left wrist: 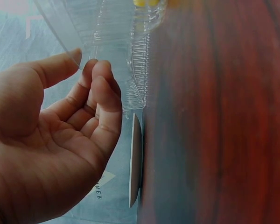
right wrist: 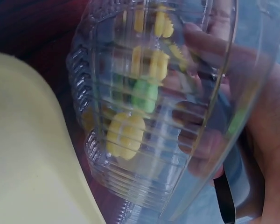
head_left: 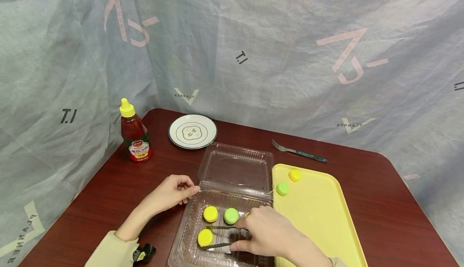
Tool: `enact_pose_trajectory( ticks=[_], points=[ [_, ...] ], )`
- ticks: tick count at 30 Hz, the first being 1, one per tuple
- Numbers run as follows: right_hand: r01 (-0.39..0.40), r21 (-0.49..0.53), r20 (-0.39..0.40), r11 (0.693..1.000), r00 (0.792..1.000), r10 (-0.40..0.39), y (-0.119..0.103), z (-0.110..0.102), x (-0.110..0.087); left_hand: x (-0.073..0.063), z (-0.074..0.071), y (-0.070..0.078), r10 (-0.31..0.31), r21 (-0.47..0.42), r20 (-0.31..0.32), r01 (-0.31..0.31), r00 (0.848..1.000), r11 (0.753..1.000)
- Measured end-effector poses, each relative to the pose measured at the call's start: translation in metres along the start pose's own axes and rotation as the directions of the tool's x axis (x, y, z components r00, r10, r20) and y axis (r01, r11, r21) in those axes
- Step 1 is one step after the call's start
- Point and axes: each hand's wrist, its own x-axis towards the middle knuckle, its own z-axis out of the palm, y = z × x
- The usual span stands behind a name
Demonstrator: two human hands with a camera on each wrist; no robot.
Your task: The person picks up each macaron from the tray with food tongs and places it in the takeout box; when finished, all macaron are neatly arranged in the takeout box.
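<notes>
A hinged clear plastic food container (head_left: pixel 183 234) lies opened out, its lid (head_left: pixel 237 168) folded back. My left hand (head_left: pixel 173 194) pinches its left rim near the hinge between thumb and fingertips; the left wrist view shows that pinch. Over the base, my right hand (head_left: pixel 268 231) grips dark tongs (head_left: pixel 217 245). The tong tips straddle a front-left yellow macaron (head_left: pixel 205 237), which sits inside the container. Behind it are another yellow macaron (head_left: pixel 210 214) and a green macaron (head_left: pixel 231 216). The right hand partly hides one more yellow macaron, seen through the wall in the right wrist view (right wrist: pixel 126 135).
To the right, a yellow tray (head_left: pixel 311 210) carries a yellow macaron (head_left: pixel 295 175) and a green one (head_left: pixel 282 188). A fork (head_left: pixel 299 151) lies behind the tray. At the back left stand a white plate (head_left: pixel 193 131) and a red sauce bottle (head_left: pixel 135 136).
</notes>
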Motion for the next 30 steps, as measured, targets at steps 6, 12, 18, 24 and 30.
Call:
enact_pose_trajectory(
  ticks=[6, 12, 18, 24, 30],
  points=[
    [-0.015, -0.004, -0.005, 1.000, 1.000, 0.015, 0.000, 0.000, 0.000, -0.001, 0.000, 0.000, -0.002, 0.001, -0.003, 0.002, 1.000, 1.000],
    [-0.018, 0.006, -0.016, 1.000, 1.000, 0.018, 0.001, 0.001, -0.001, -0.001, 0.001, 0.000, -0.003, -0.007, -0.005, 0.003, 1.000, 1.000],
    [-0.039, 0.022, -0.007, 0.999, 0.999, 0.039, 0.003, -0.002, -0.004, 0.000, 0.001, 0.000, -0.001, -0.001, -0.001, 0.001, 1.000, 1.000],
    [-0.061, 0.041, -0.007, 0.997, 0.998, 0.062, 0.006, -0.009, -0.006, 0.000, 0.001, 0.000, -0.002, 0.002, -0.003, 0.002, 1.000, 1.000],
    [-0.085, 0.038, -0.028, 0.996, 0.996, 0.086, 0.010, -0.015, -0.009, 0.000, 0.001, 0.000, -0.004, -0.002, -0.001, 0.004, 1.000, 1.000]
  ],
)
